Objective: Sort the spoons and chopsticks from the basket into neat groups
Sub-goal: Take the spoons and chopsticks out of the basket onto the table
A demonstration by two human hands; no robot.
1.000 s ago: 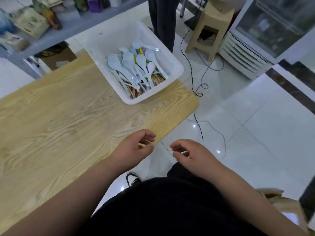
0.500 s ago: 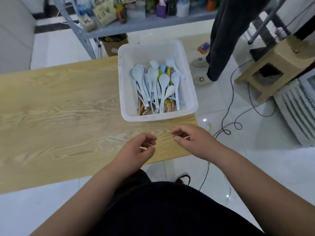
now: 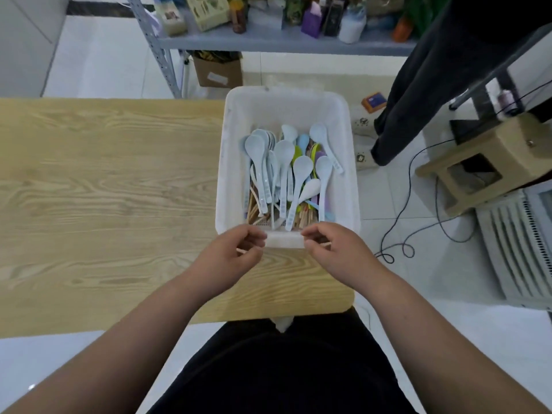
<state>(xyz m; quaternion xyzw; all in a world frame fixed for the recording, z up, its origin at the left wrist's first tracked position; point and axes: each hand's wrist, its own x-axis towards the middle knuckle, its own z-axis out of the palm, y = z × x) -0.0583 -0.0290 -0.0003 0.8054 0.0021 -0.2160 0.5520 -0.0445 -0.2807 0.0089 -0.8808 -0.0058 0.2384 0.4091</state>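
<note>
Head view: one white basket (image 3: 350,174) on the table (image 3: 104,189) holds at least nine pale spoons (image 3: 302,167) over chopsticks (image 3: 304,218) too tangled to count. At its near rim, my left hand (image 3: 227,258) and right hand (image 3: 334,252), fingers curled, each pinch one thin stick (image 3: 326,244).

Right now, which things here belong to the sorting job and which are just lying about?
Job: basket, spoons, chopsticks, table, left hand and right hand, each pinching a thin stick.
Lying about: shelf clutter, cardboard box, stool, floor cable.
</note>
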